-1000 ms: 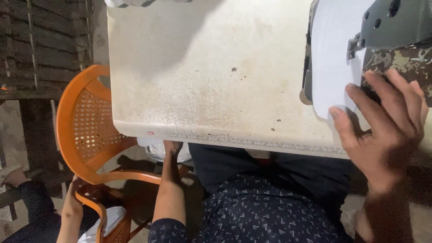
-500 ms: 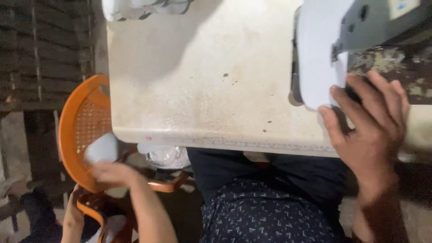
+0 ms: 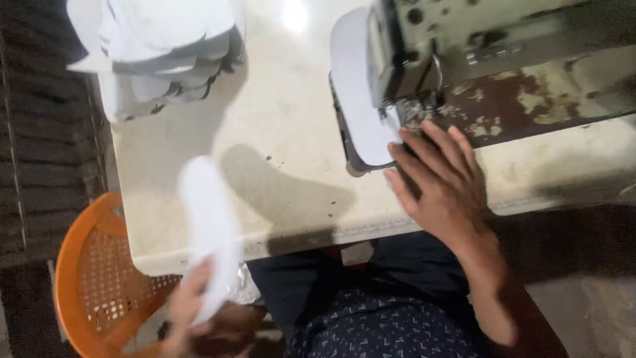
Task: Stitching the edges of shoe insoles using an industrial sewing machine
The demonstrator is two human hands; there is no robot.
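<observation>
Left hand (image 3: pixel 199 311) grasps a white sole-shaped piece (image 3: pixel 209 232), blurred, raised over the desk (image 3: pixel 291 119) front edge. Right hand (image 3: pixel 440 182) lies flat, fingers spread, pressing a white piece (image 3: pixel 354 99) beside the sewing machine (image 3: pixel 477 59). Stacked white pieces (image 3: pixel 159 46) occupy the far corner; orange chair (image 3: pixel 86 278) below.

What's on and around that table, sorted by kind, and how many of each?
Sewing machine: 1
Stack of white pieces: 1
White piece at the needle: 1
White piece in the left hand: 1
Orange chair: 1
Table: 1
Hands: 2, left, right
Total: 8
</observation>
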